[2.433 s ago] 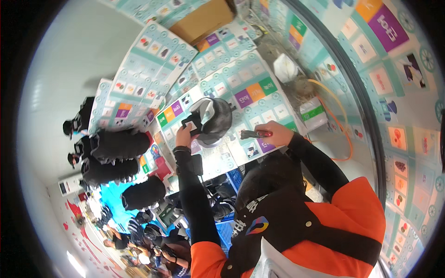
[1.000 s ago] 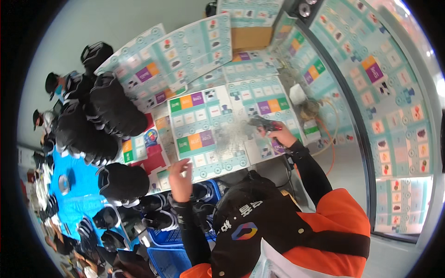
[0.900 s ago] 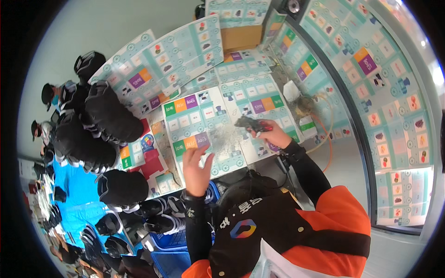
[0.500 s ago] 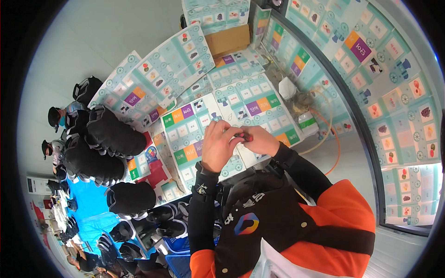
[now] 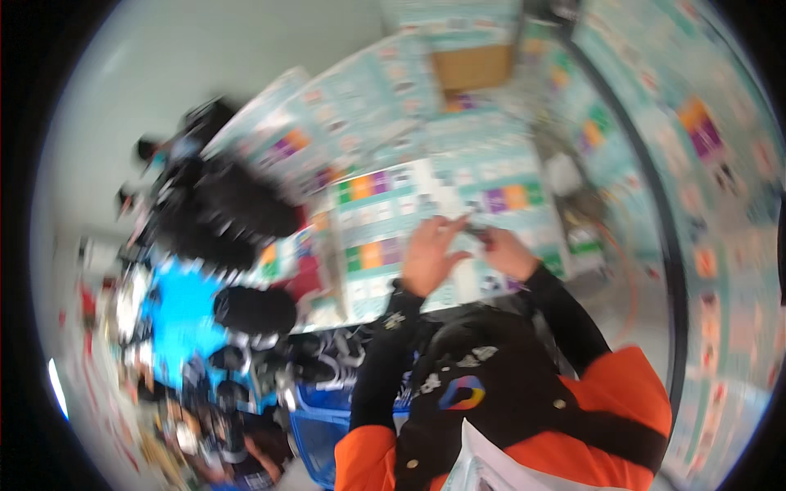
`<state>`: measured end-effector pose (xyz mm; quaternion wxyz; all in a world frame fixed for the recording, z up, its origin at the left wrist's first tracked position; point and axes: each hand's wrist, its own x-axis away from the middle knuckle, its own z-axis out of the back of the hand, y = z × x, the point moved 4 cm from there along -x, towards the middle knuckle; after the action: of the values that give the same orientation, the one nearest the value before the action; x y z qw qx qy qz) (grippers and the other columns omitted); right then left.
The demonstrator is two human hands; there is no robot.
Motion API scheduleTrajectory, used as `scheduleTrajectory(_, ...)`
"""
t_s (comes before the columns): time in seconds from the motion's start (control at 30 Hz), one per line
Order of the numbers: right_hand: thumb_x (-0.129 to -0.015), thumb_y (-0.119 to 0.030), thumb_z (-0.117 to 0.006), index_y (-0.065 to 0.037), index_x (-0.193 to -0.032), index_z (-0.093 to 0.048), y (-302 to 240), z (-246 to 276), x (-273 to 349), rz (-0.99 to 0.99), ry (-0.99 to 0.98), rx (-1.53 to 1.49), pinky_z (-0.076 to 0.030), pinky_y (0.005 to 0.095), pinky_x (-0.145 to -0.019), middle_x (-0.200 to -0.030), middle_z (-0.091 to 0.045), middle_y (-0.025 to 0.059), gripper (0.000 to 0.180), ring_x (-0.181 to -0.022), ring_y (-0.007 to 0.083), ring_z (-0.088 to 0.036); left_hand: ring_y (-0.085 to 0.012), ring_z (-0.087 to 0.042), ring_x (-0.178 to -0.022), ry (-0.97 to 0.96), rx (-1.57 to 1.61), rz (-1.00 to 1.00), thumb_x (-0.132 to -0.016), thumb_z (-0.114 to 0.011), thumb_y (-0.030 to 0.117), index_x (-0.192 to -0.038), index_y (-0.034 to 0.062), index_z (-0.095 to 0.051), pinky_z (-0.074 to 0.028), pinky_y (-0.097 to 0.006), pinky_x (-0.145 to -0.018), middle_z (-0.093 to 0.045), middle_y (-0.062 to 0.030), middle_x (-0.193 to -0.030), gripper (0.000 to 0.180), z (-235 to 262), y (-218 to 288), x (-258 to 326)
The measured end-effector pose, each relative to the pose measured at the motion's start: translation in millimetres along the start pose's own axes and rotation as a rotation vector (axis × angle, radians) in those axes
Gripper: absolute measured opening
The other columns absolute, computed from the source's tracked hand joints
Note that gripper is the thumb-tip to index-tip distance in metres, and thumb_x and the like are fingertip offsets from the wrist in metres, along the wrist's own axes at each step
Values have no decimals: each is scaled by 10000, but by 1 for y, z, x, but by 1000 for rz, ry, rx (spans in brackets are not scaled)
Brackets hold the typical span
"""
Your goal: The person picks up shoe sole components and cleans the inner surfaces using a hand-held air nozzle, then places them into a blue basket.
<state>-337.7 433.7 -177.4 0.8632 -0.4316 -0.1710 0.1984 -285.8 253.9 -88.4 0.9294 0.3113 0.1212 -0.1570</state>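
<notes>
Over the printed sheets [image 5: 381, 217] on the table, my left hand [image 5: 430, 255] has its thumb and fingers apart and holds nothing that I can see. Close to its right, my right hand [image 5: 509, 255] is closed around a small, dark, slim object [image 5: 476, 233]. That object pokes out toward my left fingertips; it is too blurred to tell its kind or whether they touch it. Black sleeves cover both forearms.
Black shoes [image 5: 254, 309] are stacked and lined up along the left, near a blue crate [image 5: 315, 434]. A cardboard box [image 5: 472, 67] stands at the back. On the right, a dark frame bar [image 5: 655, 176] runs past a printed wall. People work at the far left.
The view has shifted and blurred. My left hand has opened and come off the small object, which showed red and black between both hands before; my right hand keeps it.
</notes>
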Motion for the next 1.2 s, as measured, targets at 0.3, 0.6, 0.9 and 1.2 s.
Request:
scheduleTrajectory(0.3,-862,-89,-702,102,-1405,-370,308,-14,-10,-453,131,600,-429,499,-1076,-1363,-495,278,665,-1306,444,-444,-382,-565,-1079,484,-546,686,-660,-893,267,-1193,69,-631,-470,-481,-902,-626,-175,-1123,626,102,-182,194)
scheduleTrajectory(0.6,-816,-224,-791,73,-1250,-496,304,-8,-34,-515,222,868,-345,479,-1126,-1309,-523,228,603,-1289,401,-463,-305,-541,-1165,441,-1130,1078,-770,-808,288,-1100,119,-692,-408,-488,-976,-624,-75,-1153,389,300,-262,279)
scheduleTrajectory(0.9,-777,18,-689,-17,-1145,-596,77,-72,-72,232,235,264,-449,480,-990,-1166,-599,187,382,-1114,403,-558,-394,-639,-937,778,-779,779,-866,-643,47,-992,72,-621,-496,-476,-789,-687,-151,-950,131,417,-246,307)
scheduleTrajectory(1.2,-768,-17,-769,-59,-1392,-506,-314,-120,-7,922,36,-4,-470,413,-1041,-1437,-506,156,678,-1302,371,-520,-383,-626,-951,667,-374,410,-884,-618,52,-1052,25,-649,-503,-449,-827,-647,-189,-957,173,396,-28,224)
